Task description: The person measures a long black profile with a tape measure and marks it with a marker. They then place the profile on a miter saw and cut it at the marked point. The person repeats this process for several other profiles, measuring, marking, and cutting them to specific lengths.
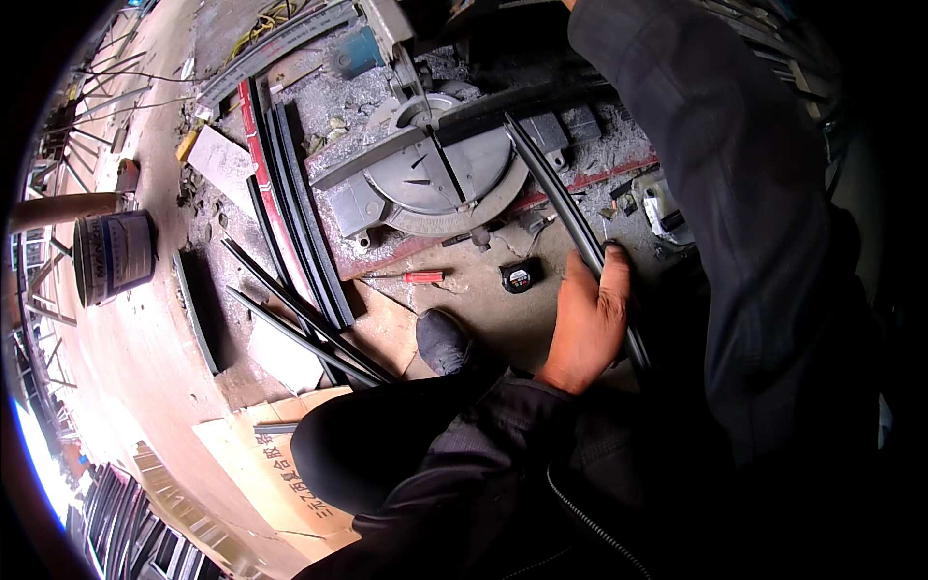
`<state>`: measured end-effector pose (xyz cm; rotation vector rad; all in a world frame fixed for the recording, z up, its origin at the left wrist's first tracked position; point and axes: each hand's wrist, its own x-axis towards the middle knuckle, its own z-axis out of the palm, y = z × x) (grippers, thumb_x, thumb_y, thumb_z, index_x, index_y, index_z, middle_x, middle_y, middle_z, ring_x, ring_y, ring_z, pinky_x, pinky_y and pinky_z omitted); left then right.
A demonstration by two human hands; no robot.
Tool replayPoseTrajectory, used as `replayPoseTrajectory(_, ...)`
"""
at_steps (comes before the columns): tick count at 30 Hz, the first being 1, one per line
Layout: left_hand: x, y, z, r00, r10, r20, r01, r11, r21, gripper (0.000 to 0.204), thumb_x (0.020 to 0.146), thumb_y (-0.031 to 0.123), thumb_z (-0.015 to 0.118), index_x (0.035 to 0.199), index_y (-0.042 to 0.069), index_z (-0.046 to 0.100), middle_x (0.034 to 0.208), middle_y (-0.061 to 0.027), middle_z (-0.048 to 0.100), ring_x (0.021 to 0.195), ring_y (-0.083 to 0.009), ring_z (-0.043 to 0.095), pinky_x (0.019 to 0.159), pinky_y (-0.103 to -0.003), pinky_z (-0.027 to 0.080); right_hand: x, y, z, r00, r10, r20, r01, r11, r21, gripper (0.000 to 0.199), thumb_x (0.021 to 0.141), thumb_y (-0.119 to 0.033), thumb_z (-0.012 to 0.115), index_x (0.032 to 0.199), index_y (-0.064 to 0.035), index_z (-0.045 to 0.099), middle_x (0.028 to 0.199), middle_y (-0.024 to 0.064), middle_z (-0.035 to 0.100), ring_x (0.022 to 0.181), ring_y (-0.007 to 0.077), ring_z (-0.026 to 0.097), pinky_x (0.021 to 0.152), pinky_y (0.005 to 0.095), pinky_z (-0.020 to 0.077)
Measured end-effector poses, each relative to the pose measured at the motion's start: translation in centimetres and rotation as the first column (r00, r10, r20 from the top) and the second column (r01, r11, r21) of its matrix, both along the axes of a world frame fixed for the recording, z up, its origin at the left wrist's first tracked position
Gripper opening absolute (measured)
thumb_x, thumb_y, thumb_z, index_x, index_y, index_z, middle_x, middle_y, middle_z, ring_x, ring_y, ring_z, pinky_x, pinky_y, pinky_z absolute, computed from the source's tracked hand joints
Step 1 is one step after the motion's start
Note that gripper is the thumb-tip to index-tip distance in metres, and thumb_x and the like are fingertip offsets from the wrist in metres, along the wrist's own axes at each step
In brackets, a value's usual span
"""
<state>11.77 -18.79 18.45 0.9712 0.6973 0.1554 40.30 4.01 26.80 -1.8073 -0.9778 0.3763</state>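
My left hand (588, 324) is closed around a long black profile strip (561, 193), thumb and fingers on its near part. The strip slants from the lower right up to the dark fence of a mitre saw (440, 174). This saw has a round grey metal turntable with a slot across it. My right arm reaches over the right side to the top edge. Only a sliver of my right hand (570, 4) shows there beside the dark saw head, its fingers out of sight. A black tape measure (519, 276) and a red-handled screwdriver (423, 276) lie before the saw.
Several black strips (307, 222) lie left of the saw, beside a red strip (259, 159). Metal shavings cover the saw's surroundings. Farther left stands a bucket (116, 256). Flattened cardboard (232, 435) lies by my knee, and my shoe (442, 340) is near the screwdriver.
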Motion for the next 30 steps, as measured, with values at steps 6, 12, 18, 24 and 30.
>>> replayPoseTrajectory(6,-1.4,-1.3,0.7,1.000,0.002,0.026,-0.004,0.998,0.056,0.031,0.111,0.030,0.049,0.103,0.000,0.051,0.073,-0.0046,0.062,0.062,-0.0117,0.061,0.056,-0.029,0.049,-0.6,0.1,-0.5,0.999,-0.053,-0.009,0.053,0.998,0.016,0.025,0.102,-0.021,0.053,0.120,-0.0047,0.057,0.079,0.0084,0.064,0.057,0.0189,0.056,0.051,0.0368,0.0478)
replayPoseTrajectory(12,-2.9,-2.6,1.8,0.991,-0.018,0.134,0.025,0.998,-0.050,0.029,0.110,0.029,0.052,0.109,0.000,0.049,0.073,-0.0055,0.059,0.065,-0.0137,0.059,0.061,-0.032,0.050,-0.2,-1.1,-0.6,0.999,0.010,0.036,-0.011,0.999,0.038,0.034,0.101,-0.020,0.052,0.132,-0.0067,0.057,0.093,0.0107,0.066,0.071,0.0194,0.058,0.063,0.0380,0.0491)
replayPoseTrajectory(18,-4.4,-2.1,4.0,0.976,0.027,0.214,0.004,0.990,-0.143,0.029,0.112,0.032,0.044,0.106,0.004,0.047,0.077,-0.0070,0.063,0.066,-0.0154,0.064,0.062,-0.030,0.053,-2.8,-2.9,1.9,0.986,-0.047,0.159,0.068,0.989,-0.134,0.046,0.098,-0.018,0.053,0.143,-0.0092,0.055,0.093,0.0087,0.064,0.074,0.0189,0.055,0.064,0.0379,0.0463)
replayPoseTrajectory(24,-5.6,-1.1,5.8,0.946,0.147,0.289,-0.114,0.985,-0.127,0.027,0.111,0.029,0.047,0.108,0.002,0.046,0.074,-0.0056,0.057,0.063,-0.0143,0.060,0.060,-0.032,0.052,-2.9,-11.2,1.6,0.978,-0.051,0.204,0.050,0.999,0.011,0.058,0.097,-0.018,0.062,0.151,-0.0018,0.046,0.107,0.0135,0.070,0.087,0.0155,0.061,0.077,0.0301,0.0502)
replayPoseTrajectory(30,-8.1,3.0,6.6,0.884,0.340,0.320,-0.371,0.928,0.038,0.033,0.111,0.035,0.044,0.101,0.004,0.044,0.068,-0.0087,0.062,0.059,-0.0163,0.064,0.057,-0.031,0.051,-17.4,-27.0,1.3,0.922,0.336,-0.194,-0.370,0.911,-0.181,0.051,0.109,-0.039,0.051,0.140,0.0017,0.057,0.119,0.0125,0.067,0.108,0.0183,0.064,0.096,0.0327,0.0511)
